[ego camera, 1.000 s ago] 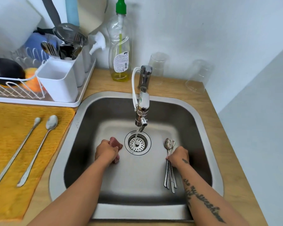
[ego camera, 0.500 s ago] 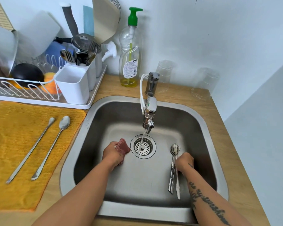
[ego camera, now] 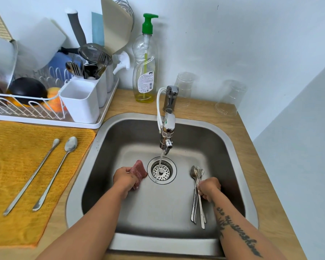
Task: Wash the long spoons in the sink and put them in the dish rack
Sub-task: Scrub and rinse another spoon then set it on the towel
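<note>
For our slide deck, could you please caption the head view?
Left hand holds a scrubber; right hand grips long spoons in the sink.

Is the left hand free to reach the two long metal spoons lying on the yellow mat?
Probably not yet: the left hand is gripping the red mesh scrubber. The two long metal spoons lie unobstructed.

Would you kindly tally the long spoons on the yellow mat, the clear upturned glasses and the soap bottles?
Long metal spoons on the yellow mat: 2
Clear upturned glasses: 2
Green-pump soap bottle: 1
Total: 5
</note>
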